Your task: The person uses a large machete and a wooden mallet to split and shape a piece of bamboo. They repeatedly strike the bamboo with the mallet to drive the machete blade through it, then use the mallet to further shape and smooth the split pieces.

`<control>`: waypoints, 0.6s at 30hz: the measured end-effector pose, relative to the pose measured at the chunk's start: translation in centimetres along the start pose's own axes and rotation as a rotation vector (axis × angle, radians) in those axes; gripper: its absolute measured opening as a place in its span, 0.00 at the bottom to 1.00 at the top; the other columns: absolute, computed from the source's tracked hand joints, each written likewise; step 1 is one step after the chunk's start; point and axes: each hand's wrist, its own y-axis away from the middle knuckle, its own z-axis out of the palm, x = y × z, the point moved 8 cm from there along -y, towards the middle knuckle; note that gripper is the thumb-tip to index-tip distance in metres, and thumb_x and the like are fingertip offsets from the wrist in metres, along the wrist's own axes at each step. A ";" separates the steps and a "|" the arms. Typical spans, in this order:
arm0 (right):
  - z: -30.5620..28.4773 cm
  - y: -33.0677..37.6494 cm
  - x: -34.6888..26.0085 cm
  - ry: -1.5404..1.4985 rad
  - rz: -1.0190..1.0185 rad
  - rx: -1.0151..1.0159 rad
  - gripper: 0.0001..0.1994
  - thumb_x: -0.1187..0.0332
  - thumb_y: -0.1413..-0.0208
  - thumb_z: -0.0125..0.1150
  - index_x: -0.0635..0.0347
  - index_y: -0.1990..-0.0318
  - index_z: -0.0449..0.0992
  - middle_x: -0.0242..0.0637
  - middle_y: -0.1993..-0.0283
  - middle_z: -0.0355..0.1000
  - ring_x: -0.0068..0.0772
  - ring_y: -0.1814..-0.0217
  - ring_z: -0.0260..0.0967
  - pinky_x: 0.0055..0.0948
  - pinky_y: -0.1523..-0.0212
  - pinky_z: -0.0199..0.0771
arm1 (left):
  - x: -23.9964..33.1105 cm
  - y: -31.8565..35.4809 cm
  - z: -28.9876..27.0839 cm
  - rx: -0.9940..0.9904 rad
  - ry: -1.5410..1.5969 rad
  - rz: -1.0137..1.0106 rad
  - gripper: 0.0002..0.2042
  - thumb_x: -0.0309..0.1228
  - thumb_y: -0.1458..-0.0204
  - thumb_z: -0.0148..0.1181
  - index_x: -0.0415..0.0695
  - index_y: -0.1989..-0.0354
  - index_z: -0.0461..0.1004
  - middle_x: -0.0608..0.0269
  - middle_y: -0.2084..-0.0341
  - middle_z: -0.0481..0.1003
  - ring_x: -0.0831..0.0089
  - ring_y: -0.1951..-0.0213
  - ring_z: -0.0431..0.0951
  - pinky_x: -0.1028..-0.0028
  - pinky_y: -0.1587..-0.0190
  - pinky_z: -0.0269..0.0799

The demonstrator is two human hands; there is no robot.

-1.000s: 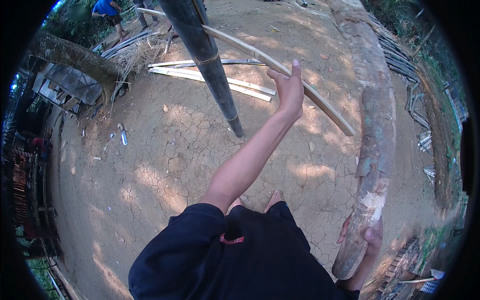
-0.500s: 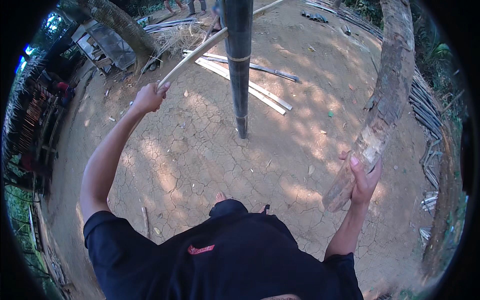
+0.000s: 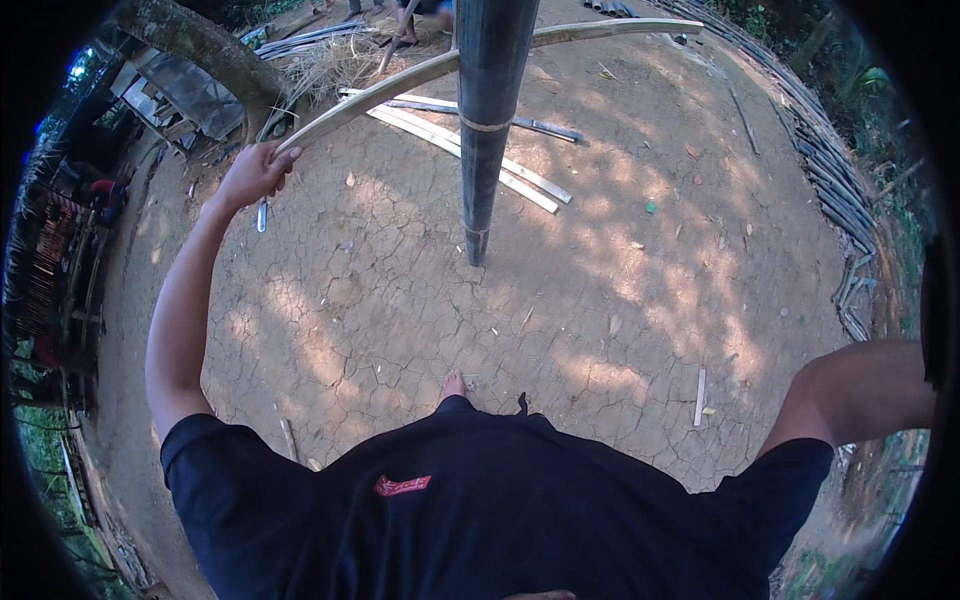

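My left hand [image 3: 258, 176] is closed around the near end of a long, pale, curved wooden strip [image 3: 375, 95]. The strip reaches up and across to the far right. A dark upright bamboo pole [image 3: 485, 130] hides part of it; I cannot tell whether the strip goes behind the pole or through it. Below my left fist pokes a small blue-white tip [image 3: 262, 217], too small to name. My right arm [image 3: 850, 395] stretches out to the right, its hand beyond the picture.
Pale split strips [image 3: 510, 182] and a dark bamboo length lie on the cracked ground behind the pole. Bamboo poles [image 3: 835, 185] are stacked at the right. A tree trunk [image 3: 205, 50] leans at far left, and people's legs [image 3: 405, 32] show at the top.
My right hand, which held a thick rough log, has swung right and out of view; the log no longer shows. My left hand has moved slightly up and left with the strip.
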 end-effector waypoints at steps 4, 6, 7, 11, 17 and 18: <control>12.3 20.1 17.1 -0.139 0.996 -0.419 0.25 0.60 0.45 0.66 0.65 0.47 0.66 0.41 0.67 0.75 0.31 0.69 0.77 0.33 0.65 0.80 | -0.7 0.8 -2.0 0.173 -0.241 0.163 0.28 0.61 0.44 0.58 0.43 0.70 0.77 0.64 0.88 0.74 0.74 0.83 0.77 0.72 0.76 0.71; 13.6 24.3 16.0 -0.169 1.181 -0.507 0.24 0.61 0.45 0.67 0.64 0.48 0.65 0.39 0.68 0.74 0.29 0.71 0.76 0.31 0.69 0.80 | 0.8 0.2 -10.8 0.401 -0.612 0.079 0.30 0.62 0.48 0.61 0.42 0.59 0.77 0.61 0.88 0.74 0.63 0.81 0.79 0.61 0.70 0.76; 14.6 23.2 16.5 -0.205 1.190 -0.551 0.24 0.61 0.46 0.68 0.63 0.48 0.65 0.39 0.68 0.74 0.28 0.73 0.76 0.30 0.71 0.80 | 2.7 -0.7 -10.3 0.267 -0.709 0.050 0.30 0.62 0.48 0.61 0.43 0.56 0.76 0.60 0.82 0.77 0.63 0.75 0.81 0.60 0.65 0.77; 17.0 21.5 15.2 -0.295 1.196 -0.521 0.24 0.62 0.46 0.68 0.64 0.47 0.65 0.39 0.70 0.74 0.29 0.74 0.76 0.30 0.74 0.80 | 3.6 -2.4 -13.3 0.645 -0.736 0.475 0.33 0.62 0.47 0.60 0.46 0.44 0.71 0.51 0.58 0.79 0.60 0.50 0.79 0.57 0.44 0.72; 16.8 23.5 12.9 -0.204 1.217 -0.581 0.30 0.66 0.48 0.72 0.65 0.41 0.63 0.38 0.61 0.73 0.28 0.66 0.76 0.32 0.69 0.82 | 1.8 -16.1 -15.7 0.606 0.509 0.344 0.51 0.76 0.50 0.42 0.45 0.28 0.55 0.51 0.30 0.58 0.56 0.31 0.61 0.57 0.29 0.52; 17.8 23.5 12.6 -0.212 1.221 -0.608 0.32 0.65 0.48 0.73 0.66 0.40 0.63 0.38 0.59 0.73 0.28 0.64 0.76 0.33 0.68 0.82 | -0.7 -19.1 -14.0 0.616 0.797 0.218 0.52 0.77 0.49 0.40 0.45 0.28 0.54 0.52 0.30 0.59 0.57 0.30 0.60 0.59 0.29 0.51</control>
